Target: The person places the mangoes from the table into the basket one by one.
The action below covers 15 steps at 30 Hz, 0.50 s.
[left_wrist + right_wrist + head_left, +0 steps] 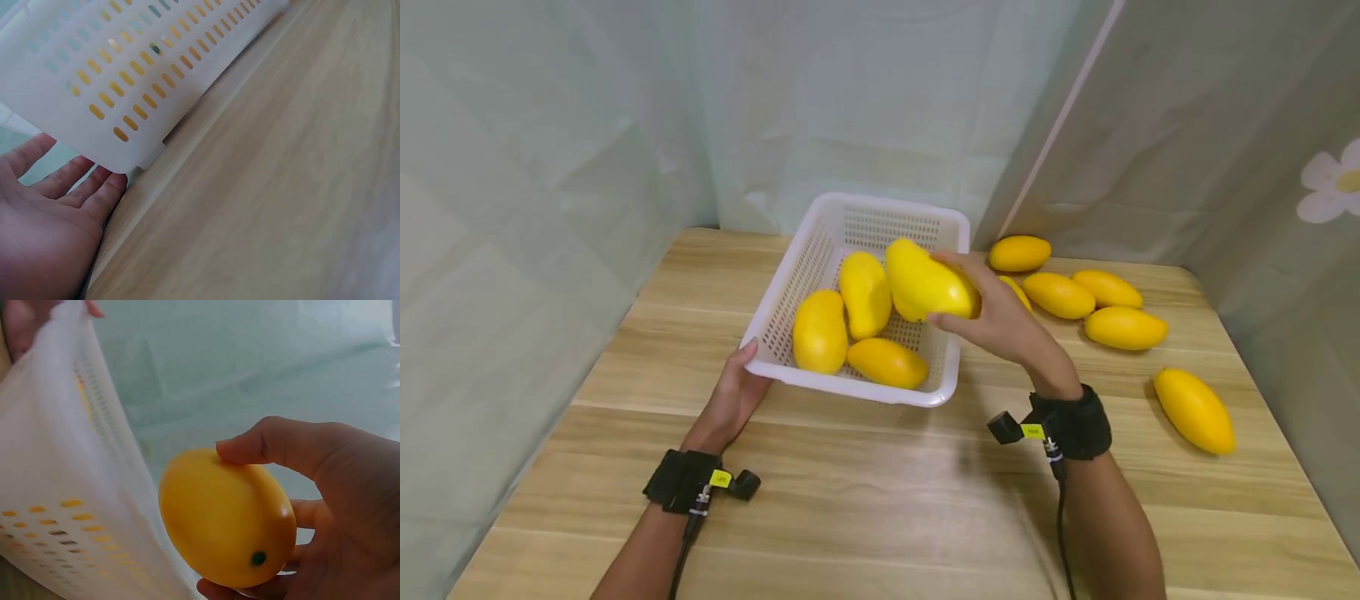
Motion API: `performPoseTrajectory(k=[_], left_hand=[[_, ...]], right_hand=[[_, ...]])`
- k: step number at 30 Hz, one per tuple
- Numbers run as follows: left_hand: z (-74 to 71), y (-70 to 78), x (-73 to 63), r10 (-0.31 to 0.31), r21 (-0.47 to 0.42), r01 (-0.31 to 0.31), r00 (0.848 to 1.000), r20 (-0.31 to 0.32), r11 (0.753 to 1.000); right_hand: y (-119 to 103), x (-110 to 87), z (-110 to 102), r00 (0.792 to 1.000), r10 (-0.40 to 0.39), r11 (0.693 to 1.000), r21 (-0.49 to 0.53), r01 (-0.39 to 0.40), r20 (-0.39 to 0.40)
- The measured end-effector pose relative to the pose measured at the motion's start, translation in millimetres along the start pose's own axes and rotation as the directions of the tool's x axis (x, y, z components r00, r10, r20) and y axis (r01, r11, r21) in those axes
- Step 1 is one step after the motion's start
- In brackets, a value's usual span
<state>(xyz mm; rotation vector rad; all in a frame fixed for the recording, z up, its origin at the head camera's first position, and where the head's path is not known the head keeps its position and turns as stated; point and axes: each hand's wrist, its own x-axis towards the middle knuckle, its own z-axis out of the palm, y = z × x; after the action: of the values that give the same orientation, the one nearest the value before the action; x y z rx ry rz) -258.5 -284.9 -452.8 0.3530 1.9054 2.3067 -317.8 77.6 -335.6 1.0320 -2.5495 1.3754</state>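
A white plastic basket with slotted sides stands on the table, with three yellow mangoes inside: one at the left, one in the middle and one by the near wall. My left hand holds the basket's near left corner, the thumb at the rim; in the left wrist view its fingers touch the outer wall. Over the basket's right side, my right hand grips another mango between thumb and fingers. A dark green spot marks that mango in the right wrist view.
Right of the basket, several mangoes lie grouped on the wooden table, one partly behind my right hand. A single mango lies nearer the right edge. Pale cloth hangs behind and along both sides.
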Motion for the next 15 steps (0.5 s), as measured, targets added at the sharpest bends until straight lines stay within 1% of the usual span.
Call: performPoseTrajectory(k=[4, 7, 11, 15], left_hand=[[1.0, -0.7, 0.7, -0.002, 0.008, 0.002, 1.000, -0.003, 1.000], [1.8, -1.2, 1.6, 0.010, 0.002, -0.010, 1.000, 0.008, 1.000], [2.8, -2.4, 1.9, 0.026, -0.008, -0.025, 0.999, 0.019, 1.000], [3.2, -3.3, 1.3, 0.033, -0.001, -0.033, 0.999, 0.017, 0.999]], right_hand=[[5, 2.6, 15, 0.994, -0.090, 0.995, -0.030, 0.092, 0.064], [6, 2.6, 25, 0.990, -0.101, 0.993, -0.053, 0.107, 0.101], [8, 2.5, 38, 0.990, -0.052, 0.983, -0.166, 0.074, 0.133], [12, 3.0, 49, 0.991, 0.005, 0.954, -0.299, 0.034, 0.130]])
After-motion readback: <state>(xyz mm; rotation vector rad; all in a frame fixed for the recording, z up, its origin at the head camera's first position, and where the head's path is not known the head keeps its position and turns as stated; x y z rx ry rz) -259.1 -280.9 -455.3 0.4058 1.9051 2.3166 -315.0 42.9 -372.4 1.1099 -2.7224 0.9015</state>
